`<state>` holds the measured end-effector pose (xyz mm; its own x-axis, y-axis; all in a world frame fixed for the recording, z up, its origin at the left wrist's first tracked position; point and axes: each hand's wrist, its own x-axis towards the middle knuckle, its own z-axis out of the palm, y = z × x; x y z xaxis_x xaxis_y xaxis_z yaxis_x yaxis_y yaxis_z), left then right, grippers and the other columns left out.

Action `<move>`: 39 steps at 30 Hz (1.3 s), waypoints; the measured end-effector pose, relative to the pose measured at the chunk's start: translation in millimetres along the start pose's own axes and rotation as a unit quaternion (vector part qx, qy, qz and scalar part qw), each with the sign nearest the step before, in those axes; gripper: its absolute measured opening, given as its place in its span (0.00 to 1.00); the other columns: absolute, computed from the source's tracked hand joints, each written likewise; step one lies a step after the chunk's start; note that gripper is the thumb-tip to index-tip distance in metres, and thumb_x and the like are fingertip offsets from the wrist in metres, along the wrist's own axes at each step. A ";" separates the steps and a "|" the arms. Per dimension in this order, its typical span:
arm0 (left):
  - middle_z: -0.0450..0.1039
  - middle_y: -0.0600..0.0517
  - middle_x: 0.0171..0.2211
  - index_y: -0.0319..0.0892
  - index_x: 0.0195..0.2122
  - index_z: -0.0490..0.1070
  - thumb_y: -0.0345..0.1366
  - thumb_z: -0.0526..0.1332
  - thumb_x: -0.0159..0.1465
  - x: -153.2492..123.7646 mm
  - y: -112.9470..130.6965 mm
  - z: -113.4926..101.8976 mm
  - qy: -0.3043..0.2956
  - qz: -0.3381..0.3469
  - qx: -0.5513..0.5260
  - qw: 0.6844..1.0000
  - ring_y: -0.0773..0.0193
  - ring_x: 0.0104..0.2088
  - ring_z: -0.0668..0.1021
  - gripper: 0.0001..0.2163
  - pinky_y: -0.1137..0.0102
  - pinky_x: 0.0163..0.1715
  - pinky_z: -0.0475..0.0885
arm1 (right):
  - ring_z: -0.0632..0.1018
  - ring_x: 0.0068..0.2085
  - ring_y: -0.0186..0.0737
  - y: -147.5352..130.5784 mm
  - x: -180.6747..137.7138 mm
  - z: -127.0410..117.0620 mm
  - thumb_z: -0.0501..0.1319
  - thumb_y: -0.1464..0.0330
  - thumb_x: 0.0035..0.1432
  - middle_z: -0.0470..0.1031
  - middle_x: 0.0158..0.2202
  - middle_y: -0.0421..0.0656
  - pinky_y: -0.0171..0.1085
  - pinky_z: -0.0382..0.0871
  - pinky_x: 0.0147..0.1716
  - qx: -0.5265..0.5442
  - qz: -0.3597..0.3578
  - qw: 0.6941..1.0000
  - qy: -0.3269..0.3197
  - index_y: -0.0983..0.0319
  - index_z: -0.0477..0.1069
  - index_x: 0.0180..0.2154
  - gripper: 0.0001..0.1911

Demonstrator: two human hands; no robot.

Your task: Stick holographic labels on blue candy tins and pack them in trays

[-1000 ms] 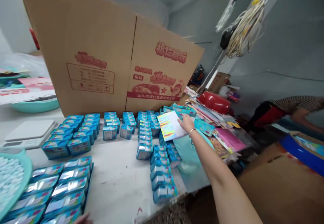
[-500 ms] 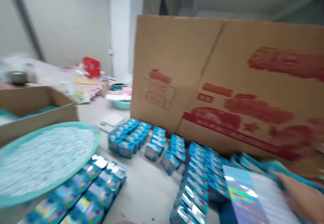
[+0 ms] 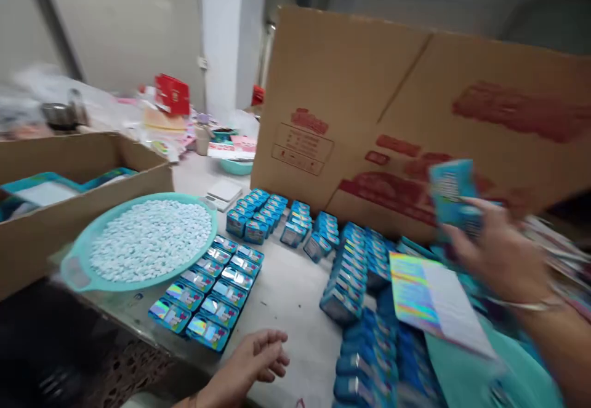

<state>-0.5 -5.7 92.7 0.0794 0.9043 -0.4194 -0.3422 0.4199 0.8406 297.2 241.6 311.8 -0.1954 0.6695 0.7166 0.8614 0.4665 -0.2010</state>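
My right hand is raised at the right, its fingers and thumb closed on a blue printed packet. Whether it holds one piece or several is unclear. Below it lies a shiny rainbow-foil sheet with a white half, over a teal basin. At the front edge of the table, my left hand is open and holds nothing. Nearest to it are two rows of small blue boxes with shiny labels. Farther right, more blue boxes stand packed in rows.
A teal basin of small white pellets sits at the left, beside an open cardboard box holding teal-edged pieces. A large cardboard sheet stands upright behind the rows. A small white scale and a cluttered far table end lie beyond.
My right hand has come up and leftward, now with the blue packet in it. My left hand has come into view at the bottom. The camera view has shifted down.
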 end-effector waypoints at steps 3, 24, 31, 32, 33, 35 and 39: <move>0.76 0.41 0.49 0.42 0.58 0.67 0.61 0.57 0.62 -4.0 -17.7 0.4 0.004 0.000 -0.034 0.999 0.55 0.46 0.79 0.32 0.65 0.43 0.71 | 0.78 0.31 0.46 -87.3 -59.8 -0.2 0.60 0.59 0.62 0.79 0.39 0.50 0.42 0.66 0.32 0.000 -0.009 0.989 -0.148 0.58 0.62 0.60 0.27; 0.62 0.39 0.65 0.40 0.66 0.57 0.45 0.64 0.61 24.3 -85.9 -33.7 0.259 0.170 0.096 0.946 0.46 0.64 0.67 0.34 0.53 0.65 0.60 | 0.81 0.44 0.46 -192.7 -231.1 141.9 0.51 0.73 0.68 0.79 0.45 0.52 0.38 0.69 0.42 -0.099 0.197 0.903 -0.368 0.62 0.71 0.47 0.12; 0.53 0.39 0.70 0.36 0.69 0.51 0.47 0.56 0.66 9.8 -89.2 -42.7 0.226 0.114 0.146 0.956 0.49 0.69 0.59 0.34 0.57 0.68 0.53 | 0.81 0.43 0.46 -182.5 -237.1 172.7 0.53 0.71 0.67 0.78 0.46 0.51 0.40 0.72 0.41 -0.077 0.247 0.897 -0.359 0.63 0.68 0.51 0.12; 0.50 0.39 0.71 0.36 0.70 0.48 0.49 0.55 0.67 -0.5 -89.6 -44.5 0.207 0.115 0.159 0.958 0.49 0.70 0.57 0.35 0.56 0.68 0.52 | 0.81 0.43 0.46 -181.9 -237.8 167.4 0.53 0.70 0.68 0.78 0.46 0.51 0.40 0.72 0.41 -0.073 0.251 0.898 -0.353 0.62 0.67 0.53 0.14; 0.47 0.40 0.72 0.37 0.71 0.45 0.50 0.55 0.67 -12.3 -90.1 -46.9 0.190 0.121 0.178 0.958 0.49 0.70 0.55 0.37 0.56 0.69 0.51 | 0.81 0.44 0.45 -181.2 -240.2 159.2 0.53 0.68 0.68 0.78 0.48 0.50 0.40 0.72 0.43 -0.062 0.252 0.904 -0.339 0.62 0.65 0.56 0.16; 0.44 0.46 0.73 0.43 0.72 0.42 0.51 0.55 0.67 -37.7 -90.1 -52.8 0.155 0.150 0.240 0.947 0.50 0.71 0.51 0.37 0.55 0.70 0.47 | 0.79 0.48 0.44 -177.4 -252.5 135.3 0.52 0.66 0.70 0.77 0.51 0.50 0.39 0.72 0.46 0.007 0.244 0.933 -0.265 0.60 0.63 0.59 0.19; 0.49 0.55 0.72 0.55 0.71 0.47 0.46 0.57 0.68 -72.5 -79.3 -49.3 0.087 0.268 0.347 0.895 0.52 0.71 0.54 0.32 0.55 0.70 0.47 | 0.78 0.47 0.42 -147.8 -308.3 74.1 0.54 0.62 0.69 0.78 0.46 0.47 0.40 0.71 0.49 0.197 0.282 0.936 0.074 0.59 0.74 0.48 0.14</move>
<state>-25.2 -108.3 39.6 -0.0891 0.9899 0.1106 0.3804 -0.0688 0.9223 195.4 9.1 71.1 0.3304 0.8000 0.5009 0.5628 0.2590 -0.7850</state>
